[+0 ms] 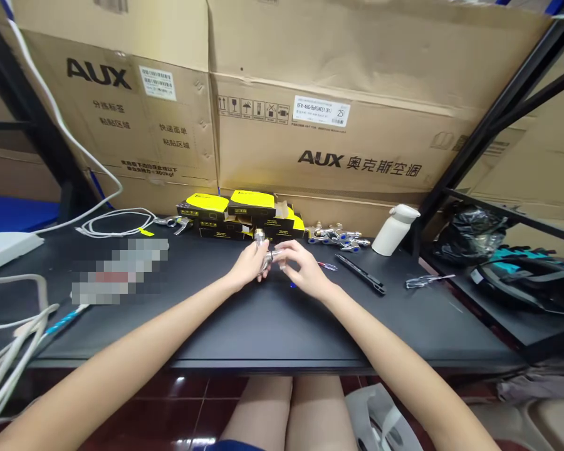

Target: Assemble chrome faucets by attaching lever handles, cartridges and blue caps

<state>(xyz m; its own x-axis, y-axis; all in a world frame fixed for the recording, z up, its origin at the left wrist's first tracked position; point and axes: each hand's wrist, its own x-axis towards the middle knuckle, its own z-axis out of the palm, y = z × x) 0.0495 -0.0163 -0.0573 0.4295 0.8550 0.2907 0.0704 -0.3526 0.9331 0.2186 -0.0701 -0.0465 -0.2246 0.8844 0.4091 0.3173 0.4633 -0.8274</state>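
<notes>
Above the middle of the black table, my left hand (250, 265) is closed around a shiny metal valve fitting (260, 237), whose threaded end points up. My right hand (301, 263) has its thumb and fingertips pressed on the side end of the same fitting, to the right of my left hand. The fingers partly cover the fitting's body. Just behind my hands stand stacked black-and-yellow boxes (252, 200), some with flaps lifted. A pile of metal valves with blue parts (341, 238) lies to the right of the boxes.
A white bottle (393, 232), a black pen-like tool (361, 274) and a clear plastic packet (423, 282) lie or stand to the right. White cables (117, 223) and a power strip (9, 247) are on the left. Large cardboard boxes (263, 144) line the back.
</notes>
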